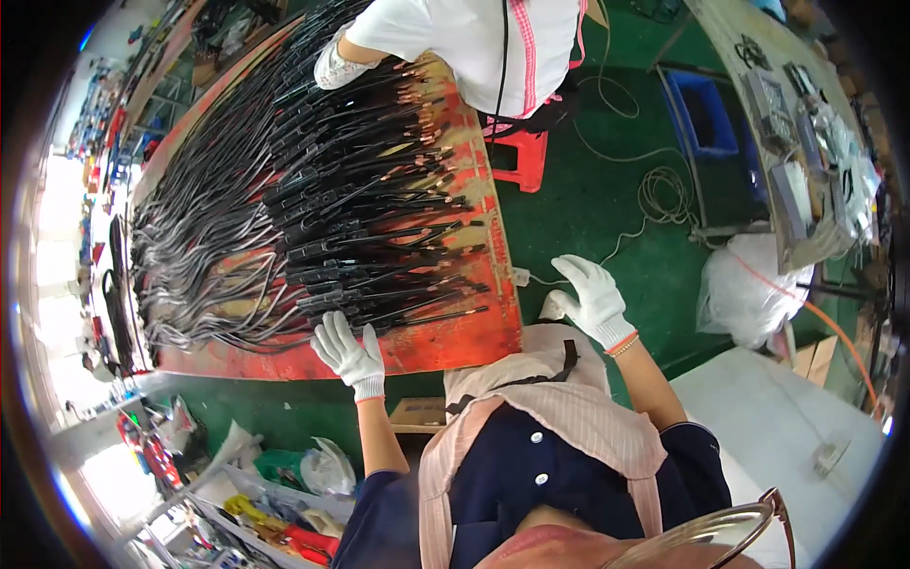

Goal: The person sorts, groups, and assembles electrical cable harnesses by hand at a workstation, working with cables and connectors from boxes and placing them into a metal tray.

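1. A co-worker [474, 57] at the top is being cut off by the upper edge, and that person's arm is covering part of the far black cables [218, 190]; the hand at the end of the lace-cuffed sleeve [336, 66] is not showing clearly.
2. The cables are overlapping so densely that single ones are hard to trace, and the fisheye rim is blurring and bending their grey looped ends at the left.
3. The left hand [349, 356], white-gloved, is lying palm down at the near edge of the cables, its forearm rising from below; the fingers are extending forward with the thumb apart. It is opening wide around nothing visible; whether its fingertips are touching a cable, I cannot tell.
4. The right hand [595, 299], also gloved, is hanging beyond the right edge of the tabletop [417, 356], angling up and left. Its fingers are stretching out, its thumb is standing apart, and it is gripping nothing visible.
5. The cables are lying in a broad bank on the red tabletop, long axes running roughly left to right; their black housings [327, 248] are forming a column midway, and their copper-coloured tips [417, 95] are pointing right.
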